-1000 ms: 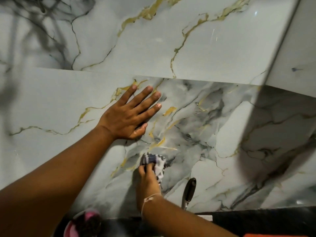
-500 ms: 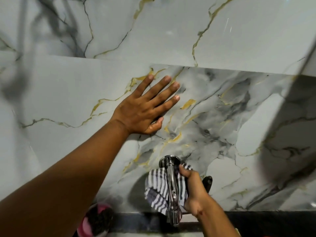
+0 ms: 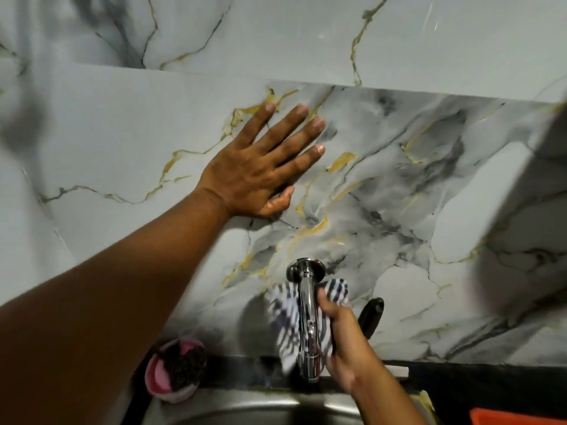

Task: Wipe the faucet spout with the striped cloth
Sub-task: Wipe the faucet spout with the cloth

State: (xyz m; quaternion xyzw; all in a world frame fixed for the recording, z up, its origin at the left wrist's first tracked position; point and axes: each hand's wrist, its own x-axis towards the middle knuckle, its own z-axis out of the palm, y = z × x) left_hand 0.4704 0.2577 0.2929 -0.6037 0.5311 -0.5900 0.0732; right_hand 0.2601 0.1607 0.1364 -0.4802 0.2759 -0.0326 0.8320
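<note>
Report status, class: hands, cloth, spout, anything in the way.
Left hand flat on wall. Right hand holds cloth round spout. Black handle close beside right hand; nothing blocking.

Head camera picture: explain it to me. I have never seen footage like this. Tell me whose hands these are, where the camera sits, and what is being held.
No machine here: a person wears one wide-angle camera on the head, looking forward and down, so both arms reach in from the bottom edge.

The left hand lies flat, fingers spread, on the marble-patterned wall, holding nothing.

The right hand grips a striped cloth wrapped behind and around the chrome faucet spout, which comes out of the wall and points down over the steel sink.

Beside it, on the dark ledge, sits a pink bowl with something dark in it; I cannot tell what. A black handle shows right of the hand. An orange thing peeks in at the bottom right corner.
</note>
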